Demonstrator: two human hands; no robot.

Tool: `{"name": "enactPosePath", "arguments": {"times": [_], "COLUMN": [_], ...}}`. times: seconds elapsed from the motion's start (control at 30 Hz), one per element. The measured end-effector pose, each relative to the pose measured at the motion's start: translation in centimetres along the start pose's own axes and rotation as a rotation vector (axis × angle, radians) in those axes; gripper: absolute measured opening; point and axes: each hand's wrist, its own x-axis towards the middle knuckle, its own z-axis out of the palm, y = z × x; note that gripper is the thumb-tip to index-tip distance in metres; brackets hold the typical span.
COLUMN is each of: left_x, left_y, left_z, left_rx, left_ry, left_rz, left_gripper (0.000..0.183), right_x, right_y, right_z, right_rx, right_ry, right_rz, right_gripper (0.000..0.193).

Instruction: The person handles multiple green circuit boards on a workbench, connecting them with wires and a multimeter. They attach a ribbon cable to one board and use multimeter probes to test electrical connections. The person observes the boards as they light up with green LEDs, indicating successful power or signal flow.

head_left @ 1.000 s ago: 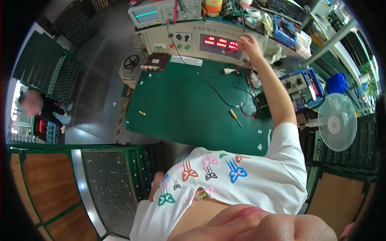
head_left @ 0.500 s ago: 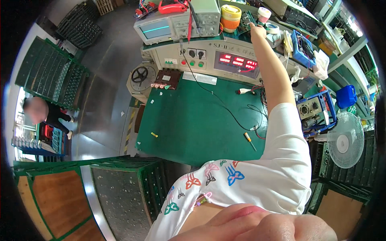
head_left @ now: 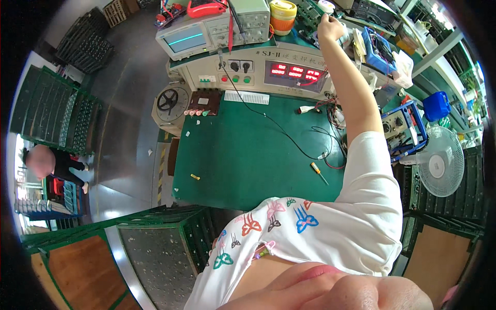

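My right arm stretches across the bench to the top of the console, where my right hand [head_left: 330, 29] is closed with its fingers curled. Its fingertips lie at the right edge of a green circuit board [head_left: 308, 14], just below a small white jar [head_left: 326, 6]. What they pinch, if anything, is hidden. Left of the board stands a yellow and orange container [head_left: 283, 18]. My left hand does not show.
An oscilloscope [head_left: 183, 42] sits on the console [head_left: 258, 77] with red digits. A screwdriver [head_left: 319, 173], a black cable [head_left: 281, 128] and small scraps lie on the green bench [head_left: 243, 170]. A fan [head_left: 439, 163] stands right; a person [head_left: 64, 165] is far left.
My right hand has shifted a little to the right along the console top, nearer the white jar. The whole view has swung slightly, so the bench sits further left.
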Motion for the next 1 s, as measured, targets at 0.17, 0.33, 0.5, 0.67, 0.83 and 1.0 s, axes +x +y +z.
{"name": "enactPosePath", "arguments": {"times": [0.17,0.33,0.5,0.67,0.83,1.0], "left_x": [1.7,2.1,2.4,0.0,-4.7,-8.6], "left_y": [1.0,10.3,23.1,41.2,54.5,57.7], "left_z": [-3.6,-6.0,-7.9,-5.6,-2.8,-1.5], "left_rx": [0.704,-0.570,-0.805,-0.832,-0.858,-1.055], "left_ry": [0.109,0.175,0.558,0.114,-0.548,-0.930], "left_rz": [0.967,-0.072,0.190,0.464,0.669,0.622], "left_gripper": [0.015,0.014,0.011,0.021,0.050,0.062], "right_x": [0.7,2.4,-3.3,-13.0,-21.2,-24.2], "right_y": [-0.1,1.3,0.8,-1.4,-2.9,-3.5], "right_z": [-2.8,-5.8,-13.8,-22.6,-29.3,-34.5], "right_rx": [0.150,0.537,0.722,0.807,0.935,0.841], "right_ry": [0.047,0.027,-0.226,-0.419,-0.694,-0.843], "right_rz": [0.043,-0.092,0.098,0.412,0.695,0.729], "right_gripper": [0.029,0.025,0.025,0.026,0.021,0.021]}}
